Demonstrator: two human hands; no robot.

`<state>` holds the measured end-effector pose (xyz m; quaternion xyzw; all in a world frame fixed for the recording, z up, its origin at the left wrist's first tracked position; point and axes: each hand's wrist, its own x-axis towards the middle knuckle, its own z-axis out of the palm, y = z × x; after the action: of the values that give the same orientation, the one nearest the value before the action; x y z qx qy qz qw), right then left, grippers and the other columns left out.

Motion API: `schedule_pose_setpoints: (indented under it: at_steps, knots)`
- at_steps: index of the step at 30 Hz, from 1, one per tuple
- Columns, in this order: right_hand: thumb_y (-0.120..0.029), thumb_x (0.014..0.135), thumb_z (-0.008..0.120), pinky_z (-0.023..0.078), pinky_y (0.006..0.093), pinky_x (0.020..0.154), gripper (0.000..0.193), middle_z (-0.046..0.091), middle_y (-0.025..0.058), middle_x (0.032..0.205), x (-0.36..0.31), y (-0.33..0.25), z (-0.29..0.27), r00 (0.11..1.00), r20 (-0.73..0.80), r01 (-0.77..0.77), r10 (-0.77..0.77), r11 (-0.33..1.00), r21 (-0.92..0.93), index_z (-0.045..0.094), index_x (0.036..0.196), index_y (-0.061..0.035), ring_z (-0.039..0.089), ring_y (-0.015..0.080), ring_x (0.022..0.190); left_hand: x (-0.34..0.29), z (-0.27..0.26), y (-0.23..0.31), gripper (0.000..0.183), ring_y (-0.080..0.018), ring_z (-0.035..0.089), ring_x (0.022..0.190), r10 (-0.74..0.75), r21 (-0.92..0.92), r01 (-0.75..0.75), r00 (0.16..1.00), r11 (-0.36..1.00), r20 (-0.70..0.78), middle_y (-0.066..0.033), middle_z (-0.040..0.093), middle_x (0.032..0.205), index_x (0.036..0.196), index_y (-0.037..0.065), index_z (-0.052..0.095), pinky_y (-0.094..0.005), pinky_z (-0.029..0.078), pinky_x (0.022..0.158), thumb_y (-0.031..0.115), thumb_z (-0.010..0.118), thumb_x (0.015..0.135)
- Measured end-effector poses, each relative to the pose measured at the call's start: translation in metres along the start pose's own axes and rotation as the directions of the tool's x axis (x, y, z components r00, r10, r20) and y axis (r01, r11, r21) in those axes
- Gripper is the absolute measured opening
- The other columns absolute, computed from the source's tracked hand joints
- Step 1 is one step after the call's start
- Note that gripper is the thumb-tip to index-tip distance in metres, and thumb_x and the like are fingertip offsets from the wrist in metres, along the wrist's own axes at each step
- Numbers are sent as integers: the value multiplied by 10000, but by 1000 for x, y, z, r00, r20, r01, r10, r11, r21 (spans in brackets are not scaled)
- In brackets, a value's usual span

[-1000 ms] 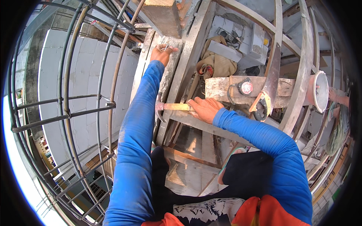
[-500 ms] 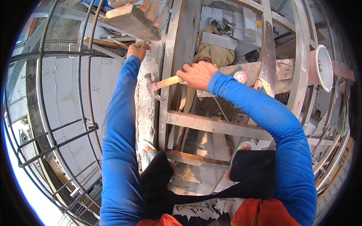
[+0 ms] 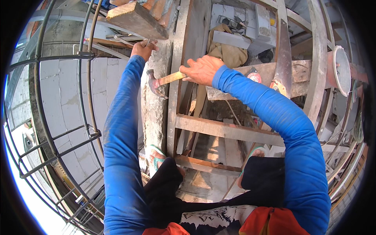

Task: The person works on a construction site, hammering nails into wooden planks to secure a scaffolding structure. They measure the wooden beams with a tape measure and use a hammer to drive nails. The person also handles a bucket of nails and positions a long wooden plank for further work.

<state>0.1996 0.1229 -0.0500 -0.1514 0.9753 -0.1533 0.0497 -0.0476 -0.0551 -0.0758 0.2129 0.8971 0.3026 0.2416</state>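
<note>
My right hand (image 3: 201, 70) is closed round the wooden handle of a claw hammer (image 3: 172, 78). The hammer's metal head hangs over the rough concrete ledge (image 3: 154, 117), claw pointing back toward me. Ahead and to the left, my left hand (image 3: 144, 49) is pinched at the ledge's far end, just below the end of a thick wooden plank (image 3: 138, 19). A thin nail-like piece (image 3: 149, 40) shows at its fingertips, too small to make out fully. The hammer head is apart from the left hand.
Tied steel bars (image 3: 58, 152) form a cage on the left. Wooden frame rails (image 3: 227, 130) cross ahead of my feet, over a gap. A handsaw (image 3: 282, 58) leans by a board (image 3: 301, 78) on the right, near a round bucket (image 3: 341, 70). A brown cloth (image 3: 229, 51) lies farther off.
The hammer and right hand have moved slightly forward and left. My left hand keeps its pinch near the plank's end. The whole view has shifted a little.
</note>
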Motion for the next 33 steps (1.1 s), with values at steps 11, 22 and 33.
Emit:
schedule_pose_setpoints:
  at_steps: [11,22,33]
  knots:
    - [-483,1002,559,552,428,516,352,618,129,851,-8,7,-4,998,-57,-12,11,1000,-23,519,1120,-154,693,324,630,-1,1,5,303,-123,633,757,-16,84,18,1000,996,-26,-28,774,852,1035,128,818,-289,514,790,327,607,946]
    - [-494,1015,528,539,414,495,349,619,122,838,-4,11,-8,998,-60,1,-6,997,-75,523,1113,-160,686,309,604,0,-2,3,319,-115,627,692,-21,132,22,1000,991,-6,-22,754,787,1009,110,818,-297,511,728,344,610,943]
    - [-476,1008,538,540,424,487,320,600,112,824,3,18,-5,994,-112,-31,17,991,-126,505,1154,-193,682,307,596,5,-5,15,311,-145,678,833,-50,149,40,997,988,63,-39,788,914,1008,132,823,-297,516,839,366,628,946]
